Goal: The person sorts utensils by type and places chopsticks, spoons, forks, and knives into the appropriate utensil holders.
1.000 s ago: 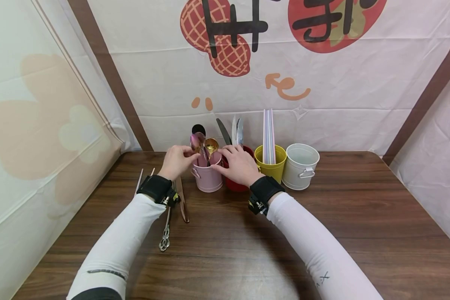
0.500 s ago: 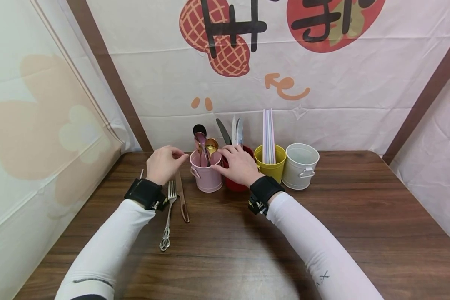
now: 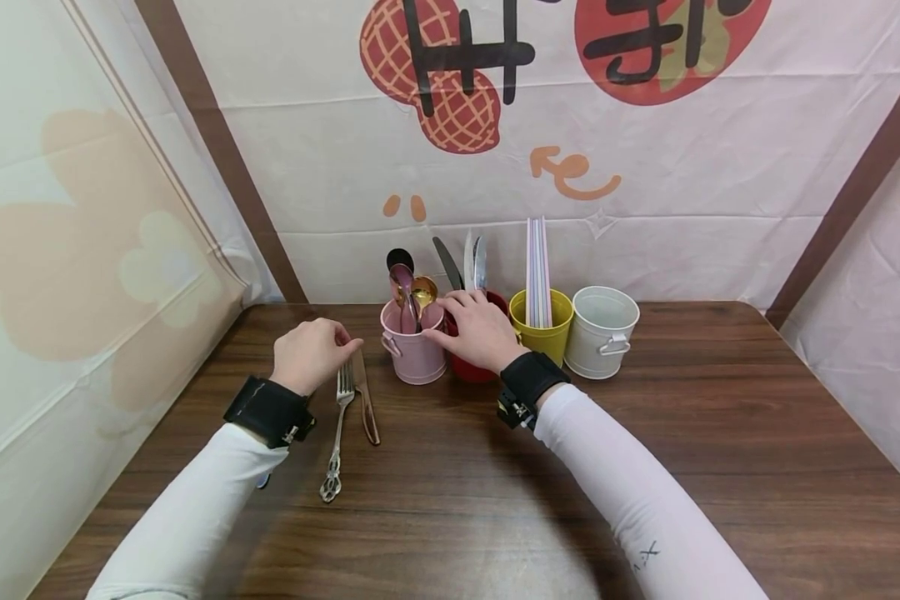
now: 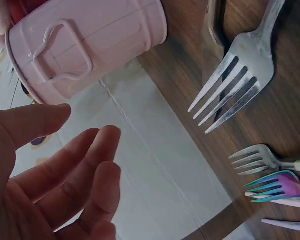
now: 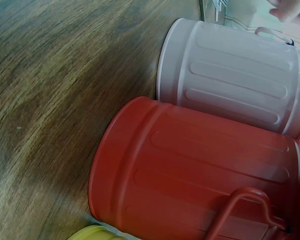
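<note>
My left hand [image 3: 313, 357] hovers above the table, left of the pink bucket [image 3: 414, 360]. In the left wrist view its thumb and loosely bent fingers stand apart, holding nothing. A silver fork [image 3: 337, 442] with an ornate handle and a copper-coloured knife [image 3: 366, 400] lie near it. Several spoons stand in the pink bucket, among them a purple-pink spoon [image 3: 402, 277], a gold spoon [image 3: 423, 292] and a black one [image 3: 400, 260]. My right hand [image 3: 482, 332] rests spread over the red bucket [image 3: 471, 371], its thumb and fingertips at the pink bucket's rim.
Knives [image 3: 447, 260] stand in the red bucket. The yellow bucket [image 3: 543, 343] holds striped straws [image 3: 538, 275]; a white bucket [image 3: 598, 354] stands at its right. Left of the silver fork lie a smaller fork [image 4: 260, 159] and a rainbow fork [image 4: 286, 184]. A fabric wall backs the table.
My left hand has let go of the purple-pink spoon in the pink bucket and moved left and toward me. The silver fork and knife are uncovered. My right hand has stayed in place.
</note>
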A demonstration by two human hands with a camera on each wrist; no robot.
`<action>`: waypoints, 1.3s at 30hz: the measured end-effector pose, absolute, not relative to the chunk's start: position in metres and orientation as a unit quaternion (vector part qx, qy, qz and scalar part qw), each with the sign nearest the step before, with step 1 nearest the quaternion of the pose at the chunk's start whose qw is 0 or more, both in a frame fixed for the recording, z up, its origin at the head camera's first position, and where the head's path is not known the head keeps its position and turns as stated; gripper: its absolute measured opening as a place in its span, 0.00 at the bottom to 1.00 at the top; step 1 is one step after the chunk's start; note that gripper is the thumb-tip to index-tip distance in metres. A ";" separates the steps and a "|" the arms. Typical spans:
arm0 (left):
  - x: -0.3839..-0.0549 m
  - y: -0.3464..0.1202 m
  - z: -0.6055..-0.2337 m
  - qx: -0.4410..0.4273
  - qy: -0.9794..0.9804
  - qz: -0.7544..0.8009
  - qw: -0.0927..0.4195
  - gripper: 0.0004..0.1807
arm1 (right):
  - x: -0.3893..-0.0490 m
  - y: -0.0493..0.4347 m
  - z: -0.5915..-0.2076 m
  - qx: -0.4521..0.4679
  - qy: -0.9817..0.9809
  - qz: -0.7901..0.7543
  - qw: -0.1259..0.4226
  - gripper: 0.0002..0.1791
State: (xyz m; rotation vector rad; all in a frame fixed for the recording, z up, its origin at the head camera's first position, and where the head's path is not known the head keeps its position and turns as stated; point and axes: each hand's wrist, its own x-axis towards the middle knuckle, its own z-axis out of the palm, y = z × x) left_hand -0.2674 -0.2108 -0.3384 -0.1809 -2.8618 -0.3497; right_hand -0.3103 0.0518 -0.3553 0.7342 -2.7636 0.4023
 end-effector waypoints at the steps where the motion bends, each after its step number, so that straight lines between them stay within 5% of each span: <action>1: -0.266 -0.211 -0.340 -0.062 -0.984 -0.116 0.122 0.15 | -0.310 0.052 -0.356 0.252 -0.949 0.138 0.126 0.36; 15: -0.262 -0.201 -0.378 -0.057 -0.996 -0.066 0.002 0.27 | -0.309 0.051 -0.355 0.253 -0.950 0.133 0.124 0.36; 22: -0.270 -0.198 -0.382 -0.079 -0.992 -0.087 -0.046 0.23 | -0.310 0.051 -0.356 0.253 -0.950 0.133 0.127 0.36; 29: -0.288 -0.205 -0.382 -0.045 -0.965 -0.196 -0.167 0.16 | -0.310 0.050 -0.357 0.251 -0.951 0.134 0.123 0.36; 39: -0.289 -0.201 -0.380 -0.033 -0.964 -0.207 -0.165 0.12 | -0.312 0.051 -0.357 0.250 -0.951 0.130 0.130 0.36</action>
